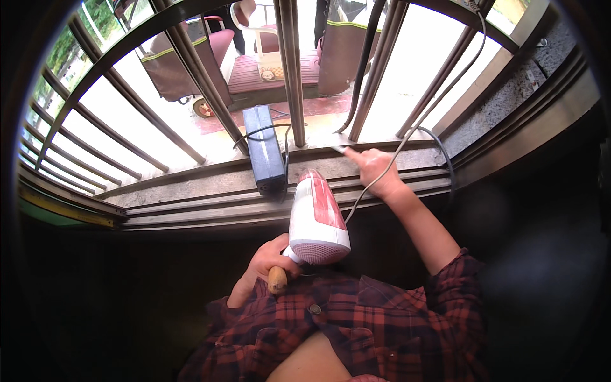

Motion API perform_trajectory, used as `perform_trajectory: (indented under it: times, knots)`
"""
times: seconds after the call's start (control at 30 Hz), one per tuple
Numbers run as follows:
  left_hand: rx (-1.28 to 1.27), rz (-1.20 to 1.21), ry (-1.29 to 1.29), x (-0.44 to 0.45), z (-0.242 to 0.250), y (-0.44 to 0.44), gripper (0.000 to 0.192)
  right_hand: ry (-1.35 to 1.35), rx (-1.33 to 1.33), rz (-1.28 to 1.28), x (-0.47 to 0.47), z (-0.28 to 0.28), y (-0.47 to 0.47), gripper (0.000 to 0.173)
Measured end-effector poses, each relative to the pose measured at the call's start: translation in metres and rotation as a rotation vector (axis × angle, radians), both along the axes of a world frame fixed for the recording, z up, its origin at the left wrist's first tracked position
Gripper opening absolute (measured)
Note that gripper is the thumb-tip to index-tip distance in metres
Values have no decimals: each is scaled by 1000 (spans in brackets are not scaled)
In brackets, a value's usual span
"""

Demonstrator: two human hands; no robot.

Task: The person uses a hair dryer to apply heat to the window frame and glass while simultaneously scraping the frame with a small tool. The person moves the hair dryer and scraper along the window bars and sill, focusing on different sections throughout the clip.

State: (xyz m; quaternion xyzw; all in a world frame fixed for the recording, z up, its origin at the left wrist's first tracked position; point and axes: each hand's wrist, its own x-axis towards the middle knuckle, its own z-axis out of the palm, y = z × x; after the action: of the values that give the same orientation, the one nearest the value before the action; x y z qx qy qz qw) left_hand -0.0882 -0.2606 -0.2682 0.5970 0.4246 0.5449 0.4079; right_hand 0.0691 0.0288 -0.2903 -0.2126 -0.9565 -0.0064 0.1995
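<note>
My left hand (269, 258) grips the white handle of a corded white-and-red electric appliance (319, 219), shaped like a hair dryer, with a mesh grille at its near end. Its nose points away from me, over the window track. A rounded wooden handle (277, 281) also sticks out of this hand; the rest of that tool is hidden. Out over the sill (420, 157), my right hand (374, 168) has its index finger extended along a small pale flat piece (338, 149). What that piece is, I cannot tell. A grey cord (401, 145) crosses in front of the right wrist.
A dark blue box-like device (264, 148) with black cables leans across the sill against the metal window bars (291, 76). Metal sliding tracks (181, 212) run along the near sill. Outside stands a small vehicle with pink seats (219, 47). A black cable (365, 67) hangs near the bars.
</note>
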Motion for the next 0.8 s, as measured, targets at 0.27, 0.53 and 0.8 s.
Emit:
perform_trajectory:
  times: [0.27,0.53,0.8]
  knots:
    - [1,-7,-3,7,8,8,14,84,-1,-128,27,-10,12,38]
    - [85,-70,6,5,4,19,14,213,-48,-59,32,11,-11,27]
    - [73,-72,-37,8,5,22,24,-16,92,-6,-9,-6,-15,19]
